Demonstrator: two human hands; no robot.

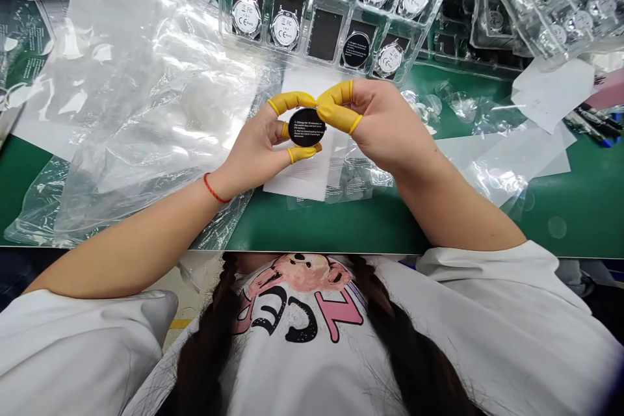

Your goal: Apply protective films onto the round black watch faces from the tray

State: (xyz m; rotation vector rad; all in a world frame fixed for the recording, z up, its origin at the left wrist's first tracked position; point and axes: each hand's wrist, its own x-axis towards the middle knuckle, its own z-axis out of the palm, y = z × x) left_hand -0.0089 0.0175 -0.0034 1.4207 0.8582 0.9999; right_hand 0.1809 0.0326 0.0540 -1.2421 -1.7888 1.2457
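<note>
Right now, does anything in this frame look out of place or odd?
Yes, in the clear plastic tray. One cell shows only a dark pad with no disc, and the next cell's disc lies black side up, unlike the silver-backed discs around it. The left hand holds a similar black disc.

**Are you working in good light?**
Yes: it's bright and even, seemingly from overhead, with soft shadows beneath your left hand (253, 149) and right hand (377, 127).

**Any glare or blur?**
White glare streaks the plastic sheeting (146, 97) left of your hands; focus stays sharp, with edges bowed.
</note>
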